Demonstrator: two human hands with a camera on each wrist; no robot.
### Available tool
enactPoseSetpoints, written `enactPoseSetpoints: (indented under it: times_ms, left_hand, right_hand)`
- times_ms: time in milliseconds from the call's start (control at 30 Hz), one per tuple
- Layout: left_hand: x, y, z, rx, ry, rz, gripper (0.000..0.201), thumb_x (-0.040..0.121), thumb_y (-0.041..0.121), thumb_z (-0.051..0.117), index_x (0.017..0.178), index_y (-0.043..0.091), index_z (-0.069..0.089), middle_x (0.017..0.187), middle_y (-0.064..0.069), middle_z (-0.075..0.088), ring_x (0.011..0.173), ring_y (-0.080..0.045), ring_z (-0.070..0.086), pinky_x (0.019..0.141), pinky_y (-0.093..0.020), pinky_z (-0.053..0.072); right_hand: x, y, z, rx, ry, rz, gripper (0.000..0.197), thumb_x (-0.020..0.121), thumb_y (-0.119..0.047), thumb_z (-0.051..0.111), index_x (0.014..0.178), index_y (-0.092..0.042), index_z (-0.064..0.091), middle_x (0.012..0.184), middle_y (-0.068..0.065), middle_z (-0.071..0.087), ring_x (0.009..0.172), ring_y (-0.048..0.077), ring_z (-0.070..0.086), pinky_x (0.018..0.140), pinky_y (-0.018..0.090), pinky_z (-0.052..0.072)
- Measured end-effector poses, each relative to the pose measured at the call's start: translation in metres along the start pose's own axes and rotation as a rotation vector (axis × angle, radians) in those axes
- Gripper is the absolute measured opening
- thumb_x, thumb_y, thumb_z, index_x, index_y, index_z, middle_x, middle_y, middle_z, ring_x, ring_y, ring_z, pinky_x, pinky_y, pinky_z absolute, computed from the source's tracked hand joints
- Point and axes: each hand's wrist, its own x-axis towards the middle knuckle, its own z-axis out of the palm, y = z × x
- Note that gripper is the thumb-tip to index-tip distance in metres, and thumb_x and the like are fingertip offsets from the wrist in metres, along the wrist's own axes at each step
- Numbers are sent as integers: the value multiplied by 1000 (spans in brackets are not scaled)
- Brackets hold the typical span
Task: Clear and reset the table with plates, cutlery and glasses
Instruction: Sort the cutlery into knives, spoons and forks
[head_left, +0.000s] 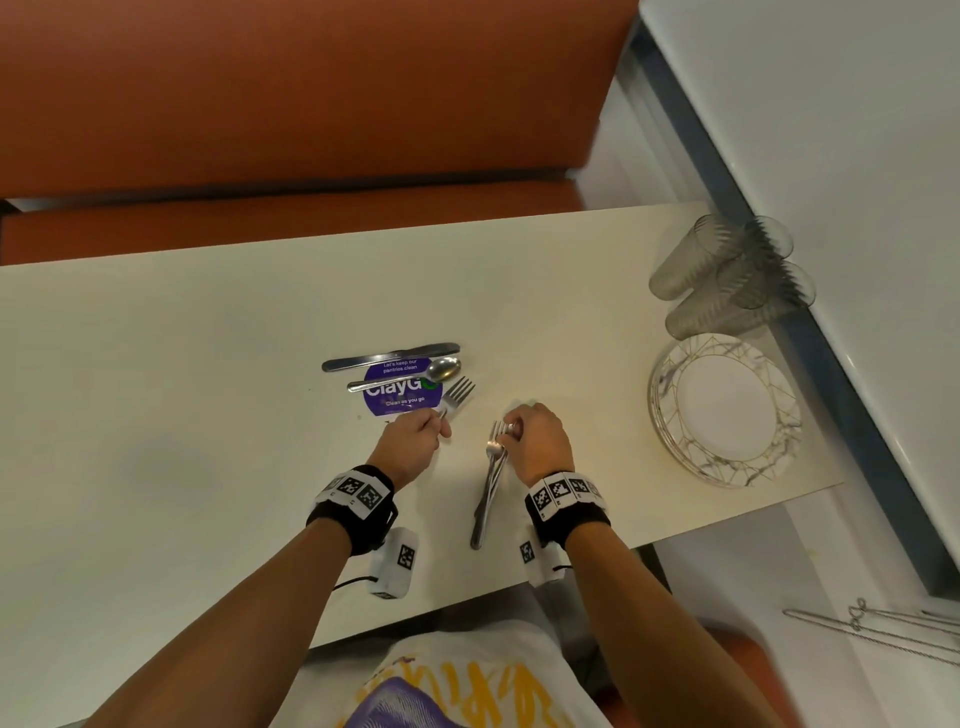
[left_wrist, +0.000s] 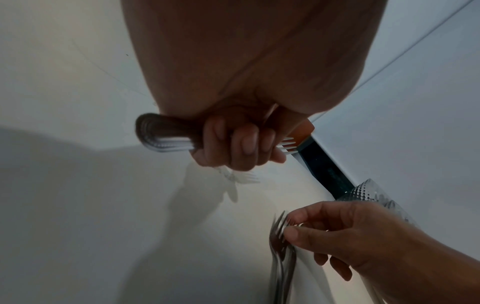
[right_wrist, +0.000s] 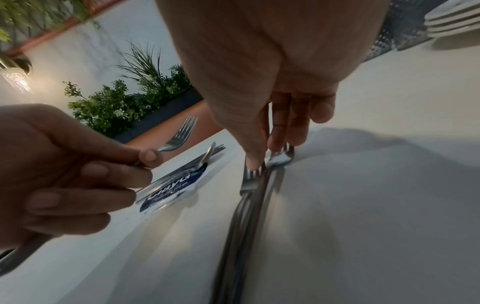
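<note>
Bare table (head_left: 156, 389) left; glasses (head_left: 727, 275), plates (head_left: 727, 410) right

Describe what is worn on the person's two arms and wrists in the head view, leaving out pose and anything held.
Both forearms are bare, with no sleeves. The left wrist carries a black wristband topped by white tiles printed with black square markers; a white camera box bearing the same kind of marker hangs below it, trailing a thin black cable. The right wrist wears a matching band, tiles and white box.
</note>
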Motion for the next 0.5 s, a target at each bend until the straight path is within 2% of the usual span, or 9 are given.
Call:
enactPoseSetpoints:
  times_ms: [100,200,300,400,500]
  left_hand:
    - [2,-1,0,-14,16,-2,31,107,15,44,87,14,67,82,3,58,71,-12,50,65,-30,41]
    - [3,-1,-1,-20,27,0,30,107,16,45,89,12,68,82,0,59,70,-13,50,64,-29,41]
    - [5,-1,-1,-18,33,1,31,107,16,45,89,12,69,80,-1,59,68,-13,50,64,-29,40]
    - [5,0,1,-26,42,-3,30,107,17,45,90,12,70,80,0,59,70,-13,51,68,-31,41]
    - [5,2,1,-26,52,0,31,107,17,45,91,12,70,79,3,59,71,-14,51,71,-33,41]
  right_hand:
    - [2,-2,1,-7,-9,-2,12,86,-16,72,96,-22,68,98,-3,60,93,19,59,81,32,53]
    - [3,-2,0,33,-17,-1,13,85,-15,74,95,-22,68,95,-3,63,88,17,62,81,33,56]
    - [6,-3,-5,154,-19,3,16,85,-12,74,95,-23,68,90,-5,65,80,12,62,75,26,54]
    - [11,-10,-12,308,0,-1,16,84,-9,75,93,-21,69,83,-7,64,75,5,60,69,15,47]
    - [19,-19,-20,386,38,-5,12,85,-8,76,92,-16,71,84,-1,68,75,8,60,66,7,42]
